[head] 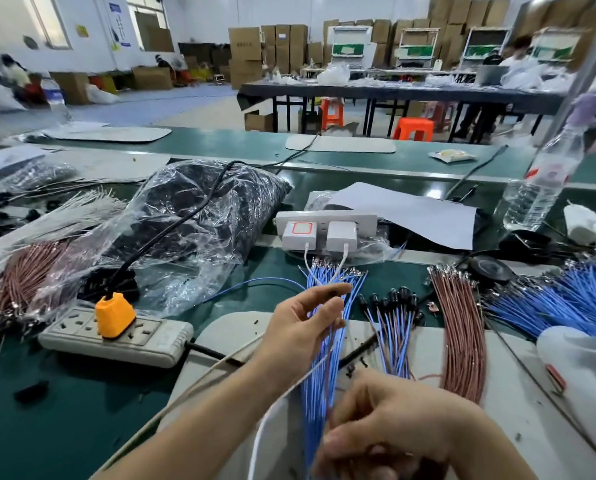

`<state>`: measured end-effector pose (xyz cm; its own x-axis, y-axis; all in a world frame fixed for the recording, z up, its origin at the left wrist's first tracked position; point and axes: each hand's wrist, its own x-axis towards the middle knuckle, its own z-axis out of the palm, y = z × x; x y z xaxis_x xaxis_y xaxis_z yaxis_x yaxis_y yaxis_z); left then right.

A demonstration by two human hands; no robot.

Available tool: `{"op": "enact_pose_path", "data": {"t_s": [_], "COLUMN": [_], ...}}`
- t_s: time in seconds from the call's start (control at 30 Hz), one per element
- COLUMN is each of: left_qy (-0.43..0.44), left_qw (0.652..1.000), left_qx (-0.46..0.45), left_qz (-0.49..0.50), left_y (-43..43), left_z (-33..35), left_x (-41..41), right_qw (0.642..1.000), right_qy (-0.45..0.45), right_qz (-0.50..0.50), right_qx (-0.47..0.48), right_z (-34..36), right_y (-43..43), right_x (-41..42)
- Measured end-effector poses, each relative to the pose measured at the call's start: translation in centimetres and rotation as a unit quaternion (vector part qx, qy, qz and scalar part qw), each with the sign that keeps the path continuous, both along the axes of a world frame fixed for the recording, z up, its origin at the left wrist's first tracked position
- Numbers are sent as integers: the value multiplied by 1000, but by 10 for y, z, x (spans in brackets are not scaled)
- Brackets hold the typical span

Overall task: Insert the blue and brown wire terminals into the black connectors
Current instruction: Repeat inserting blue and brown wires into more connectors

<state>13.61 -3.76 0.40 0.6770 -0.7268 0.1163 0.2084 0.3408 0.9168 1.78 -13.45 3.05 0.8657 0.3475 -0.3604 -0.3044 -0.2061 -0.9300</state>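
A loose bundle of blue wires (319,382) with metal terminals at the far end stands over a white mat (508,368). My left hand (300,327) is raised at the bundle's upper part; its fingers curl loosely round the wires, with the index finger stretched out. My right hand (390,424), blurred, grips the bundle's near end with curled fingers. To the right lie finished black connectors (398,297) with blue and brown leads, then a row of brown wires (461,337). A second heap of blue wires (566,299) lies far right.
A grey power strip (144,341) with an orange plug (113,315) sits on the left. Behind it are a plastic bag of black parts (199,216) and bagged brown wires (19,278). White chargers (324,232) and a water bottle (539,188) stand farther back.
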Motion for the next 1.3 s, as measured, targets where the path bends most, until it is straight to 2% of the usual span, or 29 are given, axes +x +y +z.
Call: {"op": "enact_pose_path", "data": {"t_s": [0.07, 0.13, 0.23, 0.33, 0.4, 0.5, 0.6, 0.8, 1.3], "left_qy": [-155, -264, -339, -382, -393, -384, -362, -392, -386], "left_qw": [987, 962, 937, 918, 911, 914, 922, 910, 913], "left_qx": [24, 11, -4, 1, -6, -12, -13, -22, 7], "left_qz": [42, 71, 87, 109, 123, 132, 134, 131, 131], "left_y": [2, 4, 4, 3, 4, 5, 6, 7, 6], "left_z": [0, -1, -5, -8, -8, -7, -5, -5, -7], "left_x": [-5, -7, -12, -14, -12, -13, -14, -12, -9], "right_qw": [997, 974, 909, 865, 839, 815, 814, 805, 809], "right_qy": [-3, -46, -161, -262, -305, -329, -343, -361, -356], "right_qz": [-75, -221, -378, -428, -451, -477, -468, -466, -465], "right_qx": [10, 33, 68, 27, -13, -17, -30, -62, -58], "right_z": [-1, -6, -15, -22, -24, -27, -28, -30, -29], "right_y": [0, 0, -1, -4, -3, 0, 2, 3, 3], "right_x": [0, 4, 10, 14, 15, 16, 16, 18, 17]}}
